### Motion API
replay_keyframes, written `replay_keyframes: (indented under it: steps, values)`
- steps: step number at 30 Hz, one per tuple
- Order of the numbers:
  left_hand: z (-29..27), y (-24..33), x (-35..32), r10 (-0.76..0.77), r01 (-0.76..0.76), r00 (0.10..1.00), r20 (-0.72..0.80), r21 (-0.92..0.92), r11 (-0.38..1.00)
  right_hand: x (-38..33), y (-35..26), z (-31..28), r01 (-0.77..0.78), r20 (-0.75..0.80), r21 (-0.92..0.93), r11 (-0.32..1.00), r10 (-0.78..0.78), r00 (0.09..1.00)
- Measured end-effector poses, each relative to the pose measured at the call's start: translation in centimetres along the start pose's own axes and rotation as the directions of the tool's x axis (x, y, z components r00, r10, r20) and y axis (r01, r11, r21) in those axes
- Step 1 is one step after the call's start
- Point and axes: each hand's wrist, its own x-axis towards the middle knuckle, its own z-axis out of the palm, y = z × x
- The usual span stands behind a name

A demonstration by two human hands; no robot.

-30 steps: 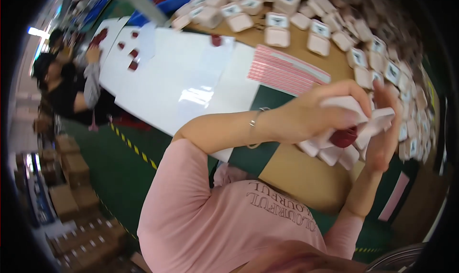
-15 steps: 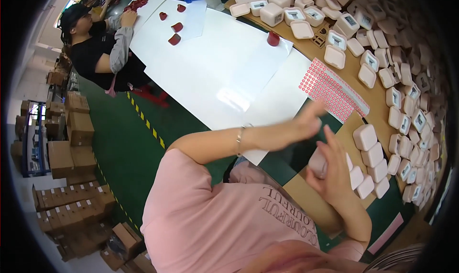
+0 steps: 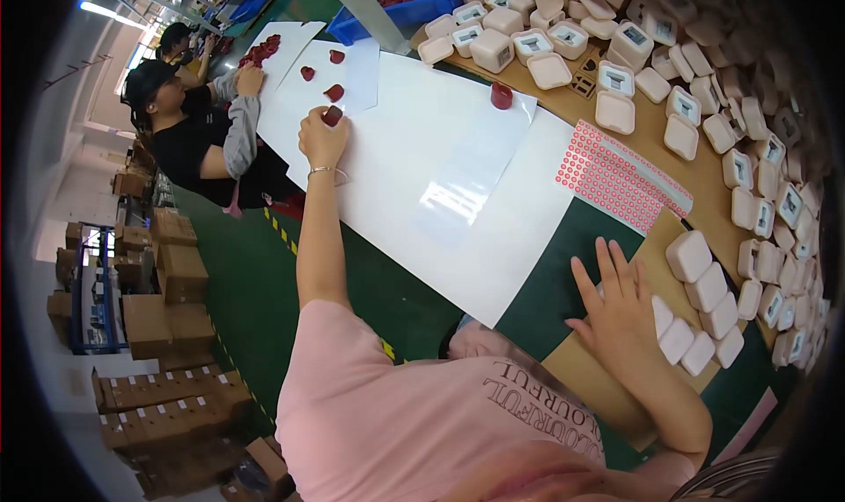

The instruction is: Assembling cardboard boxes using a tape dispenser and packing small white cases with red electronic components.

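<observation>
My left hand [image 3: 322, 139] reaches far out over the white table sheet, its fingers closed on a small dark red curved piece [image 3: 332, 116]. Just beyond it lie three similar red pieces, the closest being a red curl [image 3: 334, 92]. Close to my body, my right hand [image 3: 620, 313] is held palm down with fingers spread, above the edge of a brown cardboard sheet [image 3: 581, 366]. A sliver of something pale shows by its fingers; the rest is hidden. Right of that hand stand several closed pale pink boxes [image 3: 688, 256].
A pile of pale pink boxes [image 3: 757, 132], many open, covers the right side. A sheet of red-ringed round stickers [image 3: 616, 176] lies beside a single red piece [image 3: 501, 95]. A blue bin [image 3: 352, 29] stands at the back. A co-worker [image 3: 194, 132] works at far left.
My left hand has swung from beside my right hand out to the far left and taken hold of a red piece. My right hand, earlier curled around a pale box, now has spread fingers.
</observation>
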Motion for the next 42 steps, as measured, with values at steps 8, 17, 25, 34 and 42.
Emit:
replay_keyframes:
  steps: [8, 17, 25, 34, 42]
  values:
    - [2.6, -2.5, 3.0, 0.047, -0.046, 0.999, 0.017, -0.03, 0.998, 0.0, 0.0, 0.5, -0.04, -0.018, 0.054, 0.998, 0.041, 0.999]
    - [-0.6, 7.4, -0.4, 0.261, 0.006, 0.93, 0.259, -0.72, 0.694, -1.0, 1.6, 1.1, 0.065, -0.177, 0.083, 0.994, -0.05, 0.983]
    - [-10.0, 30.9, -17.2, 0.991, -0.41, 0.105, 0.083, -0.904, 0.12, -2.0, 4.8, -4.0, -0.019, -0.517, 0.099, 0.995, 0.068, 0.853]
    - [-6.9, 44.0, -15.7, 0.979, -0.644, 0.105, -0.175, -0.762, -0.068, -6.8, 11.1, -9.0, -0.106, -0.758, 0.48, 0.871, 0.472, 0.45]
    - [0.7, 48.5, -10.8, 0.976, -0.988, -0.15, -0.16, 0.003, -0.152, -8.4, 11.7, -10.1, -0.047, -0.748, 0.513, 0.857, 0.474, 0.465]
